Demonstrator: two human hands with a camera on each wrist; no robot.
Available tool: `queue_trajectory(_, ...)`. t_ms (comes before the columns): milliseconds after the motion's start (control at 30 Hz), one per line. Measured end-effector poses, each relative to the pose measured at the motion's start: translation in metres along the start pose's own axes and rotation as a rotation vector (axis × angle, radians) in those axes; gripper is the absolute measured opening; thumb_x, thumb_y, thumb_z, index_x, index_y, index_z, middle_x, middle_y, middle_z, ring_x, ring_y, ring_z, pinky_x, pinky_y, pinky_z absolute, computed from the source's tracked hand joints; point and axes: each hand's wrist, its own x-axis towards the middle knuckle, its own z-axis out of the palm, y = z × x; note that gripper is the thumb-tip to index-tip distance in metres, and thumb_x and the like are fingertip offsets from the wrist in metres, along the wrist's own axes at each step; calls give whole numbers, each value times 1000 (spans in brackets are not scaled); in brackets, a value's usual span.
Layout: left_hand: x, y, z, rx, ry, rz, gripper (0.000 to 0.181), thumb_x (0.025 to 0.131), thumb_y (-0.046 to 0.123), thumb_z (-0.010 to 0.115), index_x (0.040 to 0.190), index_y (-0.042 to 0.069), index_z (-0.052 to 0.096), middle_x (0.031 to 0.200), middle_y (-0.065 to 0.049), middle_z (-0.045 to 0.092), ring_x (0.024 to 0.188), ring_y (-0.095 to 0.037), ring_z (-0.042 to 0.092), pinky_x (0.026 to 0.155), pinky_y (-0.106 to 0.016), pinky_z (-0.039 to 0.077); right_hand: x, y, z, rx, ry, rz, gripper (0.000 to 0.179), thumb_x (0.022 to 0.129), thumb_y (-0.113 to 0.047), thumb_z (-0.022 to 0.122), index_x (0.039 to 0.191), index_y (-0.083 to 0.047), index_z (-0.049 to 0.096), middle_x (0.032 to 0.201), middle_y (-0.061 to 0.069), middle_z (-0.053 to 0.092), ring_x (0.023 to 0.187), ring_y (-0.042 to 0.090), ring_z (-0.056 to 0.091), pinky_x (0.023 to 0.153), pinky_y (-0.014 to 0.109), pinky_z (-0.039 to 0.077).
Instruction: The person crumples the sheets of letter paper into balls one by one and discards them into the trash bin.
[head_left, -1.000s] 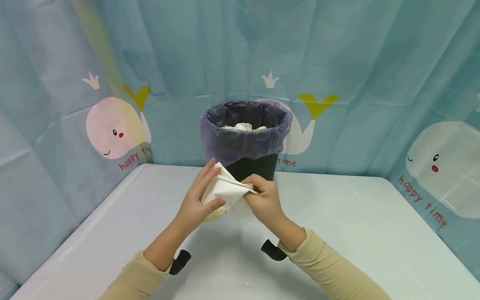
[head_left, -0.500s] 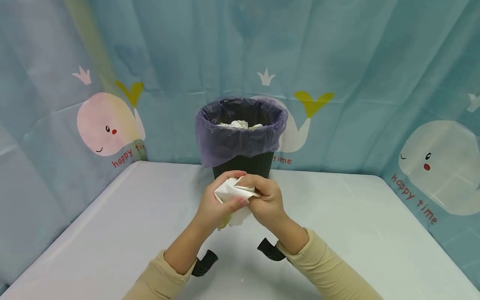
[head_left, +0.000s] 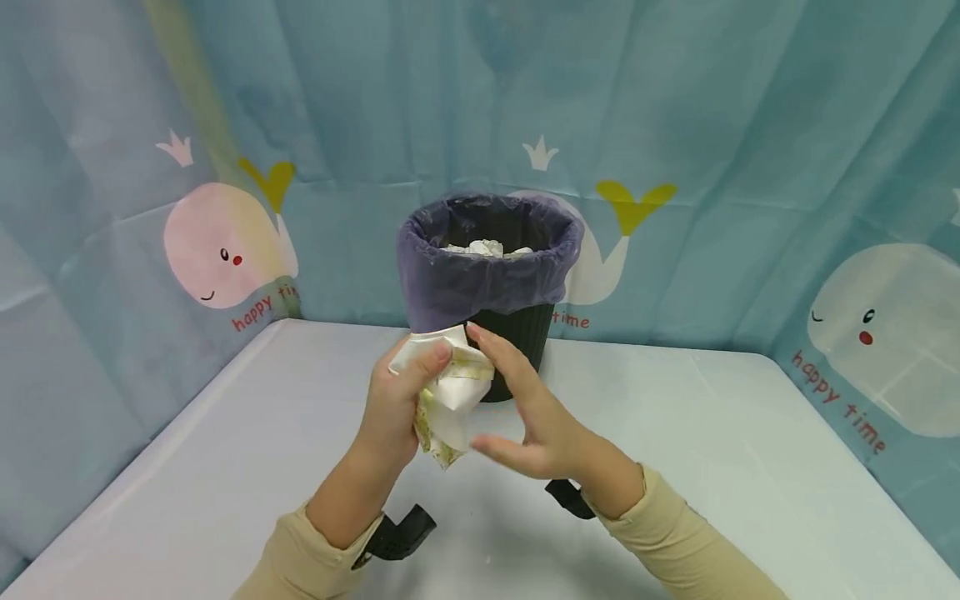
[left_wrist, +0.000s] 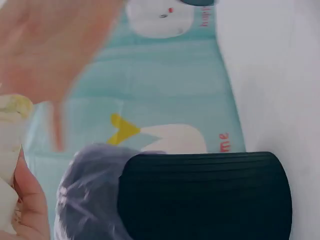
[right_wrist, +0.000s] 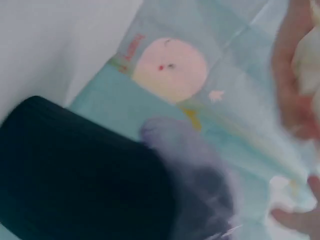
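Observation:
My left hand (head_left: 388,410) grips a crumpled piece of white paper (head_left: 459,390) with a yellow-green print, the thumb laid across its near face. Its lower end hangs down to a point below the hand. To the right, my right hand (head_left: 551,429) is spread with thumb and fingers apart, beside the paper and holding nothing. In the left wrist view the left fingers (left_wrist: 31,200) curl around the paper at the left edge, while the right hand (left_wrist: 50,45) is blurred above. The right wrist view shows the left hand (right_wrist: 287,75) with the paper, partly cut off.
Behind the hands stands a black ribbed bin (head_left: 534,333) with a purple liner (head_left: 483,285) folded over its rim. Crumpled white pieces (head_left: 486,247) lie inside. The bin is on a white table (head_left: 675,433), backed by a blue whale-print curtain (head_left: 360,125).
Earlier both hands held and folded the paper together. The right hand has let go and opened, moving slightly away, while the left hand keeps the paper, now more crumpled.

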Motion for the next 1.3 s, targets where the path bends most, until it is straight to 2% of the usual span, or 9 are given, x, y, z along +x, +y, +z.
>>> queue_trajectory(67, 1, -1, 3, 15, 9, -32, 21, 95, 23, 61, 104, 4, 59, 87, -3, 63, 73, -10, 63, 61, -23, 53, 2, -4, 3, -178, 13, -9, 94, 93, -49, 60, 154, 0, 8, 159, 16, 15, 142, 35, 18, 114, 52, 18)
queue_trajectory(167, 0, -4, 5, 129, -103, -74, 58, 96, 54, 52, 119, 0, 50, 97, -4, 59, 83, -10, 60, 69, -22, 52, 5, -4, 5, -345, 44, 30, 111, 82, -68, 58, 156, -7, 3, 159, 15, 14, 142, 38, 18, 112, 57, 16)
queue_trajectory(367, 0, -5, 2, 275, -341, -148, 100, 81, 84, 20, 119, -5, 45, 95, -3, 57, 84, -12, 57, 75, -24, 49, 4, -2, 2, -308, 84, 147, 119, 63, -62, 83, 151, -9, 23, 149, 19, 29, 134, 38, 31, 105, 55, 29)
queue_trajectory(467, -1, -8, 0, 234, -380, -234, 102, 73, 89, 21, 110, -2, 49, 88, 3, 57, 77, -7, 55, 70, -20, 47, 3, 1, 4, -293, 123, 147, 102, 58, -41, 92, 138, -8, 38, 141, 20, 38, 124, 36, 40, 96, 51, 37)
queue_trajectory(600, -4, -10, 0, 162, -396, -306, 104, 66, 92, 23, 115, 4, 48, 94, 9, 55, 83, -3, 51, 72, -17, 43, 5, 9, 8, -323, 200, 68, 55, 82, -47, 75, 117, -9, 56, 125, 20, 49, 108, 35, 46, 84, 48, 41)
queue_trajectory(700, -4, -11, 1, 117, -413, -275, 109, 68, 91, 20, 126, 1, 41, 104, 9, 53, 93, -4, 50, 80, -18, 42, 7, 14, 10, -330, 255, 6, 49, 91, -55, 59, 103, -8, 63, 114, 19, 52, 101, 34, 47, 79, 45, 42)
queue_trajectory(867, 1, -18, 0, 104, -508, -230, 118, 72, 88, 9, 141, -6, 27, 122, 8, 50, 115, -8, 46, 102, -32, 34, 4, 20, 14, -283, 383, -38, 6, 84, -8, 68, 88, -3, 67, 93, 15, 51, 87, 31, 49, 71, 31, 49)
queue_trajectory(1067, 4, -25, -3, 156, -592, -265, 117, 76, 87, 8, 150, -3, 10, 150, -17, 26, 139, -28, 24, 114, -53, 17, -1, 26, 16, -148, 501, 2, 21, 91, -13, 65, 74, -1, 59, 80, 14, 48, 76, 25, 50, 67, 21, 47)
queue_trajectory(1300, 5, -42, -10, 58, -522, -205, 120, 77, 81, 46, 151, -2, 2, 150, -17, 25, 134, -22, 30, 113, -48, 22, 4, 20, 19, 63, 538, 96, 6, 76, 2, 60, 75, -1, 55, 87, 12, 54, 88, 18, 53, 79, 22, 44)
